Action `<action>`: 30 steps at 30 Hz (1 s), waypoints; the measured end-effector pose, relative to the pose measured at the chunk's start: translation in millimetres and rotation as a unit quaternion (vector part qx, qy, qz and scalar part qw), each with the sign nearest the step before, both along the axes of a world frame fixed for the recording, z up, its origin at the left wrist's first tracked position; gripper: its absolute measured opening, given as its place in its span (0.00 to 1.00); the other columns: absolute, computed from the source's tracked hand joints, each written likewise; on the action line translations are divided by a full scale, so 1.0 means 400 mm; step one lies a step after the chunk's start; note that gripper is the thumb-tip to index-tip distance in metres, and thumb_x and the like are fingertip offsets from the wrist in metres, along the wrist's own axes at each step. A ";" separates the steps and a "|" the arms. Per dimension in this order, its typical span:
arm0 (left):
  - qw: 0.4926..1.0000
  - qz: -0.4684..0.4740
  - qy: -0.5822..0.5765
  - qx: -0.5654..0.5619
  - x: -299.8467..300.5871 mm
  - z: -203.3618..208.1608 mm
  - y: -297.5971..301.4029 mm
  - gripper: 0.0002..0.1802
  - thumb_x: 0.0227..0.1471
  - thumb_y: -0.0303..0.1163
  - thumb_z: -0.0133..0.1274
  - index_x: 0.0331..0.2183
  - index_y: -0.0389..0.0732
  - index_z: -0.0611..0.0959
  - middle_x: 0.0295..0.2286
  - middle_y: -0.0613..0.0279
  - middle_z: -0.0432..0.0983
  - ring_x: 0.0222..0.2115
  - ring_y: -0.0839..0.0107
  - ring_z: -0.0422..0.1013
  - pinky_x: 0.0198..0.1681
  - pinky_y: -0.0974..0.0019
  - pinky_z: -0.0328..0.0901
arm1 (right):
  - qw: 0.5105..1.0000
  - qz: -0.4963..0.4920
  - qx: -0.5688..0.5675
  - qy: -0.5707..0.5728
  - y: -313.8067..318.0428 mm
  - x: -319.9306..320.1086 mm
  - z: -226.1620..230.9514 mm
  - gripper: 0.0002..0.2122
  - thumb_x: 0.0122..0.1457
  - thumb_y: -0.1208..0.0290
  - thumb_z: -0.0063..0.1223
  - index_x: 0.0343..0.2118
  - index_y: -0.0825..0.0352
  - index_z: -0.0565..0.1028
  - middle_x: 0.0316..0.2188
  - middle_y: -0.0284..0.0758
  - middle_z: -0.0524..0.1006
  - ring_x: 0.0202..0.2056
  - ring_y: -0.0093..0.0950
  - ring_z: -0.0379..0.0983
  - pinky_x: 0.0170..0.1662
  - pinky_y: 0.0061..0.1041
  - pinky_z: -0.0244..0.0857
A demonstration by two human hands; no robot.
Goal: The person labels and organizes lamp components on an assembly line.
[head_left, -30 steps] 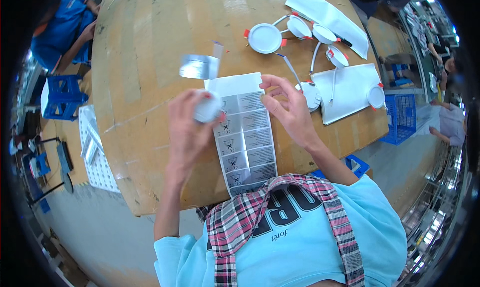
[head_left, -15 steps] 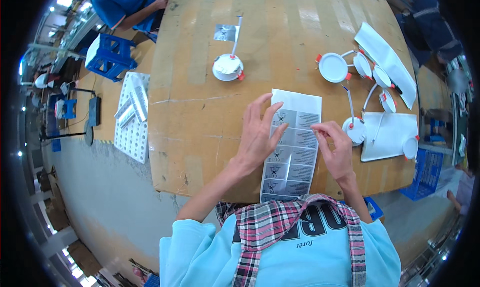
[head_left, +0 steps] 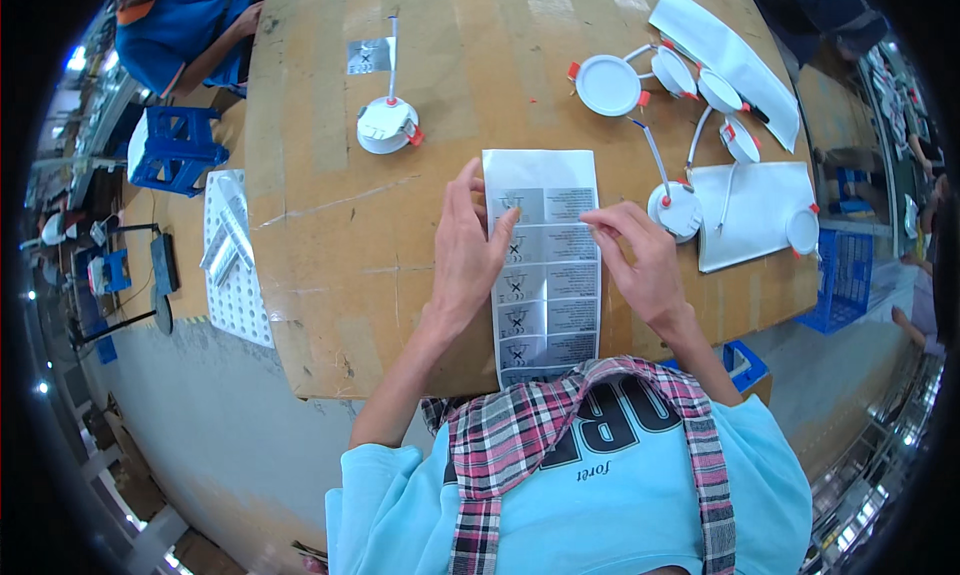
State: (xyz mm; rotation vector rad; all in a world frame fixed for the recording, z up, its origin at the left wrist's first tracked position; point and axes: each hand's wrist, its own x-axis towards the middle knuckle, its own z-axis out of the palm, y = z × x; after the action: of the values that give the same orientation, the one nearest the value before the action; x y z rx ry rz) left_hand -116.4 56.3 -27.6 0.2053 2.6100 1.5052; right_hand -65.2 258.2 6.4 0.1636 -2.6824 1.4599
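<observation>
A long sheet of silver printed labels [head_left: 547,287] with a bare white strip at its far end lies lengthwise in front of me. My left hand [head_left: 466,250] rests along its left edge, fingers stretched out and thumb reaching over a label. From the other side, my right hand [head_left: 641,265] pinches thumb and forefinger at the right edge of the far labels; whether a label corner is lifted there is too small to tell. Beyond my left hand a round white downlight [head_left: 387,125] lies back up, its cable upright with a silver label [head_left: 369,57] attached like a flag.
Several white downlights with red clips lie at the right, including one [head_left: 608,85] face up and one [head_left: 675,212] beside my right hand. White sheets [head_left: 750,240] lie near them. Left of the table are a perforated white board [head_left: 235,300] and a blue stool [head_left: 180,150]. A co-worker [head_left: 180,35] sits far left.
The whole view has shifted, so the table's things appear further left and higher. My left fingers are closer together than before. The right hand still pinches at the sheet's right edge.
</observation>
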 end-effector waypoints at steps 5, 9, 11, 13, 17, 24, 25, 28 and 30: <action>0.997 0.006 -0.022 0.068 -0.026 -0.018 -0.006 0.35 0.51 0.26 0.55 0.58 0.36 0.59 0.26 0.56 0.76 0.21 0.69 0.71 0.27 0.66 0.67 | 0.999 0.004 0.006 0.038 -0.016 -0.034 -0.033 0.08 0.54 0.81 0.52 0.37 0.70 0.75 0.30 0.38 0.73 0.32 0.35 0.71 0.36 0.30 0.65; 0.969 -0.018 -0.155 0.191 -0.036 0.023 -0.024 0.34 0.54 0.26 0.51 0.60 0.39 0.57 0.26 0.59 0.77 0.26 0.77 0.72 0.30 0.70 0.68 | 0.994 0.033 0.050 0.091 -0.042 -0.085 -0.028 0.09 0.52 0.79 0.55 0.37 0.68 0.75 0.32 0.37 0.73 0.36 0.36 0.70 0.39 0.32 0.66; 0.964 -0.023 -0.194 0.178 -0.035 0.033 -0.031 0.33 0.56 0.26 0.50 0.60 0.40 0.57 0.31 0.56 0.78 0.30 0.77 0.74 0.35 0.70 0.69 | 0.993 0.045 0.052 0.099 -0.058 -0.106 -0.025 0.09 0.51 0.78 0.55 0.37 0.68 0.75 0.33 0.37 0.72 0.37 0.36 0.69 0.40 0.32 0.65; 0.950 -0.007 -0.173 0.261 -0.031 0.030 -0.029 0.31 0.59 0.29 0.46 0.61 0.39 0.56 0.31 0.56 0.78 0.31 0.76 0.74 0.37 0.70 0.69 | 0.991 0.057 0.053 0.107 -0.073 -0.123 -0.022 0.09 0.51 0.77 0.56 0.36 0.67 0.75 0.33 0.36 0.72 0.38 0.36 0.69 0.40 0.33 0.65; 0.952 0.001 -0.157 0.264 -0.040 0.034 -0.031 0.31 0.60 0.30 0.43 0.61 0.37 0.53 0.31 0.56 0.78 0.33 0.76 0.73 0.39 0.70 0.69 | 0.985 0.083 0.070 0.133 -0.094 -0.146 -0.022 0.09 0.49 0.76 0.58 0.34 0.67 0.75 0.31 0.35 0.71 0.38 0.34 0.69 0.40 0.32 0.66; 0.968 -0.007 -0.146 0.206 -0.043 0.039 -0.039 0.34 0.59 0.29 0.43 0.62 0.33 0.49 0.28 0.60 0.76 0.31 0.79 0.71 0.40 0.71 0.66 | 0.977 0.100 0.103 0.155 -0.098 -0.170 -0.013 0.07 0.46 0.75 0.61 0.28 0.65 0.75 0.27 0.32 0.71 0.33 0.31 0.69 0.34 0.29 0.66; 0.971 -0.018 -0.149 0.186 -0.045 0.039 -0.038 0.34 0.59 0.29 0.43 0.62 0.33 0.48 0.27 0.61 0.75 0.30 0.79 0.70 0.40 0.71 0.66 | 0.977 0.107 0.099 0.158 -0.097 -0.173 -0.011 0.07 0.46 0.75 0.61 0.28 0.65 0.75 0.27 0.32 0.71 0.33 0.31 0.69 0.34 0.29 0.66; 0.973 -0.027 -0.140 0.183 -0.048 0.033 -0.041 0.34 0.59 0.29 0.44 0.61 0.31 0.50 0.25 0.63 0.74 0.27 0.81 0.69 0.38 0.72 0.65 | 0.973 0.117 0.117 0.164 -0.099 -0.175 -0.003 0.07 0.45 0.75 0.61 0.27 0.64 0.74 0.26 0.31 0.71 0.32 0.31 0.69 0.32 0.29 0.65; 0.974 -0.035 -0.128 0.186 -0.047 0.030 -0.042 0.34 0.59 0.29 0.44 0.61 0.31 0.50 0.25 0.63 0.74 0.27 0.81 0.69 0.37 0.72 0.66 | 0.970 0.114 0.144 0.162 -0.103 -0.174 0.003 0.07 0.45 0.75 0.61 0.26 0.64 0.74 0.26 0.31 0.71 0.32 0.30 0.69 0.31 0.28 0.65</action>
State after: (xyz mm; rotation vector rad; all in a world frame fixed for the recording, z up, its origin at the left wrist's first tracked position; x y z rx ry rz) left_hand -135.2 39.6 -15.5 0.1228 2.0899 1.8458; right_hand -134.6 216.9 7.7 0.6870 -2.6458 0.9718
